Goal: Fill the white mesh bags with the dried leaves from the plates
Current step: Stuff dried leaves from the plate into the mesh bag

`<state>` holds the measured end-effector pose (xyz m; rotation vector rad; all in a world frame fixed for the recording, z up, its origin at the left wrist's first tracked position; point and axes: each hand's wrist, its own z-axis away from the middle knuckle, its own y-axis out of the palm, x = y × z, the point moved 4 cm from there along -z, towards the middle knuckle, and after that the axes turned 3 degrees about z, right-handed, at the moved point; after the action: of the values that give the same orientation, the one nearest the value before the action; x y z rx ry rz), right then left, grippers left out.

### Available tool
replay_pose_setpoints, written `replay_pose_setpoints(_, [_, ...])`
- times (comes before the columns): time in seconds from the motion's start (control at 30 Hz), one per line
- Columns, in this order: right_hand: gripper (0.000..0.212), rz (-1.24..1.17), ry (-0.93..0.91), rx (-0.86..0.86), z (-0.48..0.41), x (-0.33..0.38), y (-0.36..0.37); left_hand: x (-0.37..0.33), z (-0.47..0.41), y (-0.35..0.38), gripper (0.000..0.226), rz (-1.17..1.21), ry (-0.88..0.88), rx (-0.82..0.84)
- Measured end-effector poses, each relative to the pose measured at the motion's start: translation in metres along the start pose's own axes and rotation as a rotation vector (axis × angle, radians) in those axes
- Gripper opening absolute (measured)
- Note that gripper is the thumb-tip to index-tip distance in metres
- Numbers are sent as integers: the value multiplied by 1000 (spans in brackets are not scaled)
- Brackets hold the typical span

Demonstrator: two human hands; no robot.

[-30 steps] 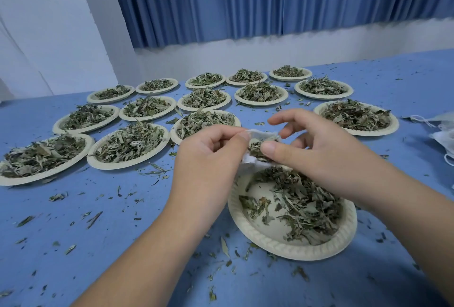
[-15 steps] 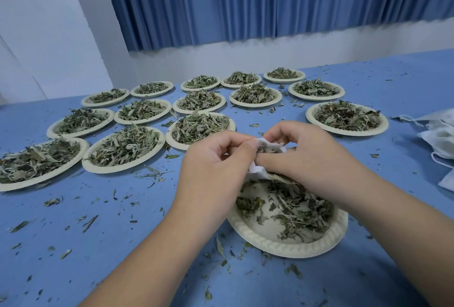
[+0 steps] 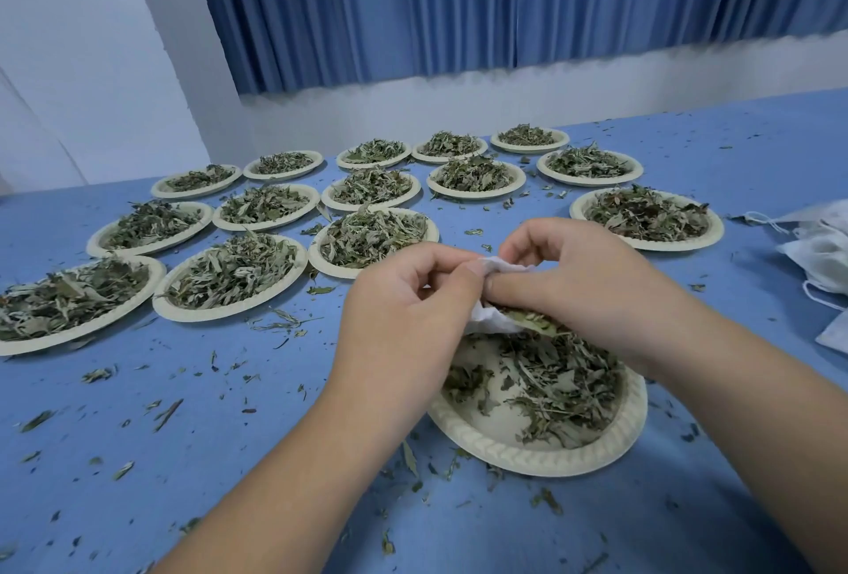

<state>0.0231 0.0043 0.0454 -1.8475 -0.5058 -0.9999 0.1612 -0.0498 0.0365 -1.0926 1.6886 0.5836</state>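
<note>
A small white mesh bag [image 3: 498,293] hangs above the near paper plate [image 3: 541,454], which is partly covered with dried leaves [image 3: 560,385]. My left hand [image 3: 404,321] pinches the bag's left edge between thumb and fingers. My right hand [image 3: 583,284] has its fingers curled at the bag's mouth, with some leaves under them; whether it grips the bag or only the leaves is hidden. Most of the bag is covered by both hands.
Several paper plates heaped with dried leaves [image 3: 234,275] fill the blue table [image 3: 229,458] behind and to the left. One more full plate [image 3: 647,217] lies at the right. A heap of white mesh bags [image 3: 821,261] sits at the right edge. Leaf crumbs litter the table.
My right hand has closed down over the bag's mouth, pushing leaves in. Both hands have sunk closer to the near plate, and the view has shifted slightly.
</note>
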Motion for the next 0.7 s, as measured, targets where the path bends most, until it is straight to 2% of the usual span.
replay_pose_setpoints(0.1, [34, -134, 26, 97, 4, 3, -10, 3, -4, -9, 15, 31, -34, -63])
replay_pose_setpoints(0.17, [49, -23, -17, 137, 9, 6, -22, 6, -6, -14, 15, 62, -55, -100])
replay_pose_setpoints(0.33, [67, 179, -139, 250, 25, 16, -25, 9, -8, -18, 15, 100, -85, -150])
replay_pose_setpoints(0.4, [62, 280, -169, 209, 25, 17, -18, 11, -8, -17, 15, 103, -90, -153])
replay_pose_setpoints(0.47, [49, 312, -202, 138, 24, 19, -13, 11, -8, -16, 15, 103, -88, -142])
replay_pose_setpoints(0.6, [24, 224, -235, -16, 21, 18, -10, 8, -6, -14, 14, 76, -45, -115])
replay_pose_setpoints(0.67, [26, 156, -173, -89, 17, 12, -13, 5, -5, -11, 13, 71, -17, -103])
replay_pose_setpoints(0.7, [31, 122, -111, -66, 16, 8, -13, 3, -4, -9, 13, 73, -6, -98])
